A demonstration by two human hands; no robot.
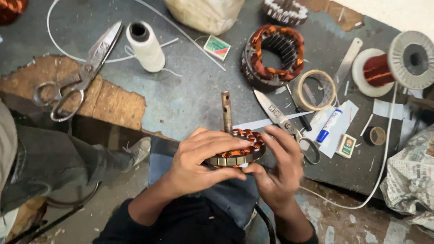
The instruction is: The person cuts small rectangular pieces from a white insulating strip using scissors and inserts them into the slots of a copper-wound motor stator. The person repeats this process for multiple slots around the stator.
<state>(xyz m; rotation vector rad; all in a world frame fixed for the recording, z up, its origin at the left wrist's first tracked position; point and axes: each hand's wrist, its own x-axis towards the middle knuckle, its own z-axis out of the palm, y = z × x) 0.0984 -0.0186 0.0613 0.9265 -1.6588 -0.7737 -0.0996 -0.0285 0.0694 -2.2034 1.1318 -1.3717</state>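
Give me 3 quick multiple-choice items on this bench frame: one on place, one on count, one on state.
1. Where does the white thread spool lie?
A. right of the large scissors
B. on the newspaper
C. inside the tape roll

2. How many hands grip the wound stator?
A. none
B. one
C. two

3. How do the large scissors lie?
A. blades shut, flat on the table
B. blades wide open
C. standing in a cup

Answers:
1 A, the spool sits just right of the scissor blades.
2 C, the left hand wraps over it and the right hand holds its far side.
3 A, the blades meet along one line on the tabletop.
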